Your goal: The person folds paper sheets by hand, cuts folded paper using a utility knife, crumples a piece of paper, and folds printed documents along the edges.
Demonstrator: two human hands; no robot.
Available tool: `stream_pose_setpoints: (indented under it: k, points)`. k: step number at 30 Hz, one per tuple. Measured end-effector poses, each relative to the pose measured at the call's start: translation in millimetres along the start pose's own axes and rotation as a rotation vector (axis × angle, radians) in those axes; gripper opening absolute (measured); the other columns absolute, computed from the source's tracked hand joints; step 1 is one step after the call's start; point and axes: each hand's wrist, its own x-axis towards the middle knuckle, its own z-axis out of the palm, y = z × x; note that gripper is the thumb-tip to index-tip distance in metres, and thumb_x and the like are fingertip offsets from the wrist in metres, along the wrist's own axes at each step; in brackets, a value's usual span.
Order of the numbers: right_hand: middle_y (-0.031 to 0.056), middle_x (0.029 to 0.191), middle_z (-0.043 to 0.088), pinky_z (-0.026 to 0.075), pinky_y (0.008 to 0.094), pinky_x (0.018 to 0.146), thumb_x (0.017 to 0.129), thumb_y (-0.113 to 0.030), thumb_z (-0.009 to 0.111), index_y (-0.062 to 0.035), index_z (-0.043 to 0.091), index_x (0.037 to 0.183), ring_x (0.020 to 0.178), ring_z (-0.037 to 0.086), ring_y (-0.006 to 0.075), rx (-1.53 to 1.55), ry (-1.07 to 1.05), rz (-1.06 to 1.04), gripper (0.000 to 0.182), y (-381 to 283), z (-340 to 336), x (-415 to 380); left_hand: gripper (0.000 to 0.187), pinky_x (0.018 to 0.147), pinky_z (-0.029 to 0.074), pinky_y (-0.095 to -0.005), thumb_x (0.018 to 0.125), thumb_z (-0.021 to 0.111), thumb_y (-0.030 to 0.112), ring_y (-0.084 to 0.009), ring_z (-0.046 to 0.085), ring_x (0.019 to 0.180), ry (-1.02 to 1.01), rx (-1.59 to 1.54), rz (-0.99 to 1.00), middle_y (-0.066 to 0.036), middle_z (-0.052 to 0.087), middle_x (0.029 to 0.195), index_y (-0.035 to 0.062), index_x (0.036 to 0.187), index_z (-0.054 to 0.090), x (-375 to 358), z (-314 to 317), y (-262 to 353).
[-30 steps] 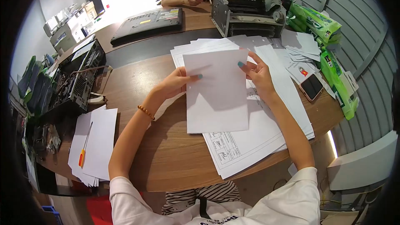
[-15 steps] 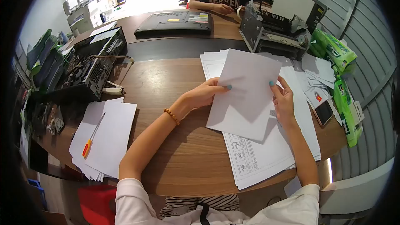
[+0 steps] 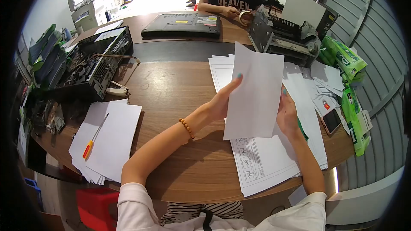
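Head view: a person at a curved wooden tabletop (image 3: 171, 102), both hands raised.
Sheet: a blank white sheet (image 3: 254, 94) held up, tilted, above the paper pile (image 3: 265, 162).
Left hand: left hand (image 3: 222, 98) pinches the sheet's left edge, grip closed on it.
Right hand: right hand (image 3: 287, 113) clasps the sheet's right edge, partly hidden behind it.
Pile: printed drawings on top, lying just under the sheet.
Phone: phone (image 3: 331, 121) beside the pile, to the right.
Screwdriver: screwdriver (image 3: 94, 139) on a second paper stack (image 3: 115, 145), well apart on the left.
Printer: printer (image 3: 284, 34) beyond the pile.
Other person: seated at the far side, hands on a tape roll (image 3: 245, 17).
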Motion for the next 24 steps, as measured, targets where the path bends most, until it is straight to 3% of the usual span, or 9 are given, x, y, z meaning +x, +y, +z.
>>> stream_pose_setpoints:
  k: [5,7,12,15,18,20,21,23,24]
  points:
    - [0.0107,0.141,0.026,0.02,0.0351,0.105,0.093,-0.045,0.026,-0.0004,0.018,0.137,0.129,0.027,0.0215,0.017,-0.155,-0.08,0.063,-3.8,17.0,-9.6,0.097,0.102,0.028,-0.0444,0.073,0.064,0.048,-0.031,0.019,0.129,-0.035,0.386,0.241,-0.019,0.018,0.136,0.0043,0.137,0.006,6.3,21.0,-12.5]
    - [0.0109,0.145,0.012,0.012,0.0327,0.108,0.094,-0.04,0.02,-0.0012,0.011,0.139,0.134,0.014,0.0221,-0.173,-0.268,-0.228,0.06,-10.5,25.8,-11.7,0.098,0.101,0.029,-0.0419,0.072,0.067,0.042,-0.0291,0.027,0.125,0.025,0.403,0.322,-0.018,0.025,0.132,0.0055,0.138,0.004,6.2,32.2,-14.8]
    - [0.0134,0.144,0.018,0.014,0.0334,0.108,0.094,-0.041,0.019,-0.001,0.016,0.138,0.132,0.018,0.0256,-0.398,-0.116,-0.234,0.059,-17.3,50.0,0.3,0.102,0.099,0.029,-0.0414,0.069,0.073,0.031,-0.0277,0.035,0.12,0.139,0.497,0.679,-0.017,0.033,0.126,0.0108,0.139,0.001,0.4,49.6,-5.6]
    - [0.0151,0.141,0.023,0.019,0.0363,0.106,0.094,-0.045,0.02,-0.0057,0.021,0.138,0.131,0.022,0.0285,-0.17,-0.213,-0.244,0.059,-24.1,70.7,36.6,0.104,0.103,0.024,-0.0438,0.069,0.07,0.041,-0.0326,0.023,0.128,0.175,0.517,0.789,-0.018,0.019,0.138,0.0156,0.14,-0.002,-3.5,50.1,2.1]
    - [0.013,0.144,0.016,0.012,0.0493,0.104,0.092,-0.049,0.022,-0.0158,0.024,0.138,0.133,0.014,0.0308,-0.448,-0.141,-0.433,0.057,-17.8,105.9,61.4,0.105,0.105,0.021,-0.0445,0.069,0.06,0.06,-0.0326,0.01,0.133,0.193,0.482,0.878,-0.009,0.001,0.146,0.0176,0.14,-0.004,-5.5,45.5,17.7]
    - [0.0109,0.146,0.01,0.001,0.0564,0.103,0.093,-0.046,0.023,-0.0204,0.025,0.138,0.134,0.006,0.0313,-0.57,-0.056,-0.524,0.052,-26.4,138.9,62.4,0.091,0.105,0.024,-0.0415,0.076,0.048,0.063,-0.0268,0.015,0.133,0.255,0.441,0.809,-0.007,0.009,0.145,0.0184,0.14,0.001,-17.1,44.7,31.9]
    - [0.0102,0.147,0.009,-0.004,0.054,0.103,0.093,-0.041,0.026,-0.0176,0.038,0.133,0.135,0.003,0.0309,-0.468,-0.009,-0.527,0.048,-23.4,149.2,65.2,0.087,0.104,0.025,-0.0406,0.078,0.044,0.064,-0.0249,0.017,0.133,0.276,0.429,0.785,-0.007,0.012,0.145,0.0187,0.141,0.003,-22.3,46.3,39.1]
    - [0.0107,0.146,0.01,-0.002,0.0541,0.103,0.093,-0.039,0.029,-0.0157,0.046,0.127,0.135,0.004,0.0316,-0.53,-0.025,-0.593,0.044,-15.6,153.9,64.7,0.064,0.091,0.04,-0.0362,0.086,0.038,0.057,-0.0189,0.044,0.11,0.373,-0.062,0.84,-0.009,0.044,0.117,0.0094,0.128,0.03,-30.8,53.6,55.7]
    - [0.0112,0.146,0.011,0.0,0.0541,0.102,0.092,-0.037,0.032,-0.0139,0.054,0.12,0.135,0.005,0.0322,-0.6,-0.041,-0.659,0.042,-10.8,155.4,64.8,0.064,0.091,0.04,-0.0362,0.086,0.038,0.057,-0.0189,0.044,0.11,0.374,-0.057,0.84,-0.009,0.044,0.117,0.0094,0.128,0.03,-32.5,45.5,61.5]
